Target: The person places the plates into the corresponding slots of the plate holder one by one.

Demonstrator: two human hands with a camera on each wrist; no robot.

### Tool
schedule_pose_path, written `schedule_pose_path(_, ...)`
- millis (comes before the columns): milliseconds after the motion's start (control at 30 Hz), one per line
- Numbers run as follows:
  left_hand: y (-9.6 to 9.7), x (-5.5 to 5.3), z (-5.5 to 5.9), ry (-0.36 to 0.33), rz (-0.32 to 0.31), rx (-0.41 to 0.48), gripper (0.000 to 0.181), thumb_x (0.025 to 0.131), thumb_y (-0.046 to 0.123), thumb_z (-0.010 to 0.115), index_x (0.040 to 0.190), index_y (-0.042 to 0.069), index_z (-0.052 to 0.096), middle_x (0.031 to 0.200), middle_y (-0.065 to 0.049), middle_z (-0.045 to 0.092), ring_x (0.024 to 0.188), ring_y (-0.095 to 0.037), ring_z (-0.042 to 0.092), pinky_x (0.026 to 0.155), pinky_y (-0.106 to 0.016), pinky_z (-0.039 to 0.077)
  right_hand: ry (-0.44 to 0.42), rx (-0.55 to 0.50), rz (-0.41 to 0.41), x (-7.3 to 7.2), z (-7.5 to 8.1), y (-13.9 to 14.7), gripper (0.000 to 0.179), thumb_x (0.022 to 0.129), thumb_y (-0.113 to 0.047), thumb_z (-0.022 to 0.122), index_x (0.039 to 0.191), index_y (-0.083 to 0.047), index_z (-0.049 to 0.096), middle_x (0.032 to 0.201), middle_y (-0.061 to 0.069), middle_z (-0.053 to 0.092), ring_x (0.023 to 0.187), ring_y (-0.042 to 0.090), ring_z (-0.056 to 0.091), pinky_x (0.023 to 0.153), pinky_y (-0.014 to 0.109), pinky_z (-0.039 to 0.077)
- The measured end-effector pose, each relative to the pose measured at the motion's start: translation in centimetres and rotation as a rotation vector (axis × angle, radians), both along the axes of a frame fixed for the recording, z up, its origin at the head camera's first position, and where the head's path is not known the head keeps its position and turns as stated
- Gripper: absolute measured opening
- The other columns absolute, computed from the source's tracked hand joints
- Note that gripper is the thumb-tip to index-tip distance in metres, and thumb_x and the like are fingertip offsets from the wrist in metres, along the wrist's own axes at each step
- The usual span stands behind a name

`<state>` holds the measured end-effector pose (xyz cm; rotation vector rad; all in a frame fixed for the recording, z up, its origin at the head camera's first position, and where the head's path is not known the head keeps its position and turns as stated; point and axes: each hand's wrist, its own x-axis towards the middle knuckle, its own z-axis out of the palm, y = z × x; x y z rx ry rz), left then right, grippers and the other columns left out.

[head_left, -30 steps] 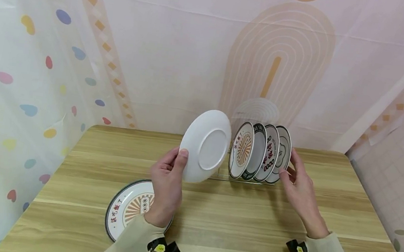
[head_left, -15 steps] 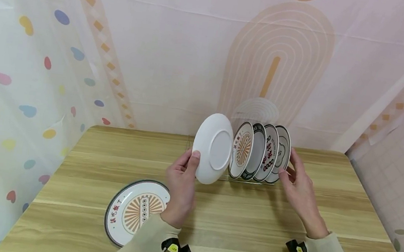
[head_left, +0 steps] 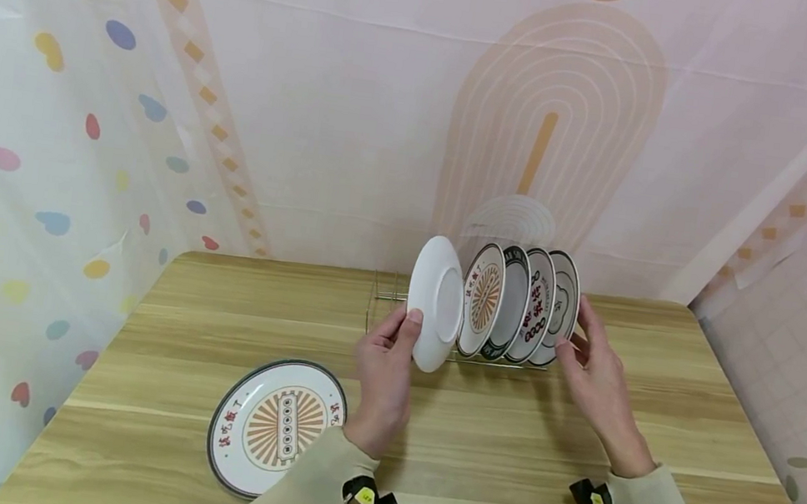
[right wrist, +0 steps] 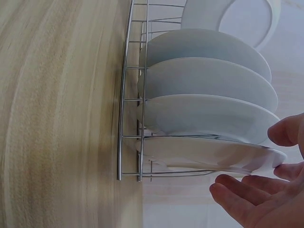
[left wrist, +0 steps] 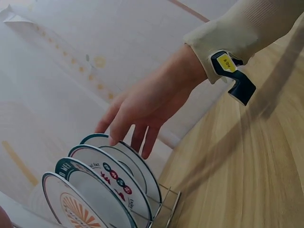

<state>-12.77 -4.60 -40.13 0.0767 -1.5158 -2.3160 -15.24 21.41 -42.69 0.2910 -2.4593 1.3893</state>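
Note:
My left hand (head_left: 388, 376) pinches the near rim of a white plate (head_left: 433, 302), its plain underside towards me. The plate stands steeply tilted at the wire dish rack (head_left: 499, 364), just left of several upright plates there. In the right wrist view this held plate (right wrist: 249, 19) leans at an angle beyond the others. My right hand (head_left: 599, 385) is at the rightmost plate (head_left: 560, 309), thumb on its front side and loosely spread fingers behind its rim. The right wrist view shows an index fingertip at that rim and the thumb apart from it.
Flat on the wooden table (head_left: 481, 480) at front left lies a larger patterned plate (head_left: 264, 428), partly covered by my left sleeve. The rack's bare left end (head_left: 371, 298) shows beside my left hand. A printed cloth (head_left: 327, 133) hangs behind the table.
My left hand has moved right with its plate, bringing it closer to the racked plates and turning it more edge-on. More of the rack's left end shows. My right hand stays put.

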Motion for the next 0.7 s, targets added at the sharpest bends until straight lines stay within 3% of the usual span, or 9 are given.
schedule_pose_path(367,1.4,-0.4,-0.9,-0.011,-0.038,-0.003,0.034,0.097,0.006,0.069,0.129,-0.006,0.068,0.120,-0.023,0.072,0.097,-0.013,0.071,0.082,-0.026,0.060,0.003,0.004,0.001,0.1,-0.1,0.0,0.067,0.108,-0.015,0.053,0.166,-0.015,0.021,0.162,0.026,0.035,0.128,0.054,0.056,0.102,0.063,0.049)
schedule_pose_path(700,2.3,-1.0,-1.2,-0.021,-0.057,0.039,0.035,0.096,0.004,0.070,0.131,-0.004,0.067,0.125,-0.022,0.070,0.103,-0.016,0.070,0.088,-0.029,0.060,-0.001,-0.002,-0.002,0.1,0.1,0.1,0.068,0.107,-0.011,0.053,0.166,-0.014,0.021,0.162,0.026,0.035,0.127,0.054,0.056,0.101,0.061,0.050)
